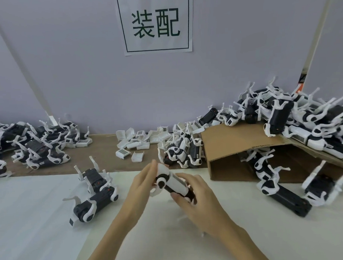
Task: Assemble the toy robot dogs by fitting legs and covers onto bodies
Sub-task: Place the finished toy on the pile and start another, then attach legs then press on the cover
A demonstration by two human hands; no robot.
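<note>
A black-and-white toy dog body (pixel 172 183) is held above the white mat between both hands. My left hand (pixel 142 184) grips its far end, where a white cover and a round joint show. My right hand (pixel 196 195) wraps its near, black end from the right. Two dogs lie on their backs on the mat at the left (pixel 95 194), legs up. Loose white covers (pixel 136 142) are scattered along the back of the table.
A heap of dogs (pixel 31 142) lies at the back left, another heap (pixel 306 121) spills over a tipped cardboard box (pixel 231 147) at the right. More dogs (pixel 285 192) lie on the mat in front of the box. A paper sign (pixel 155 23) hangs on the wall.
</note>
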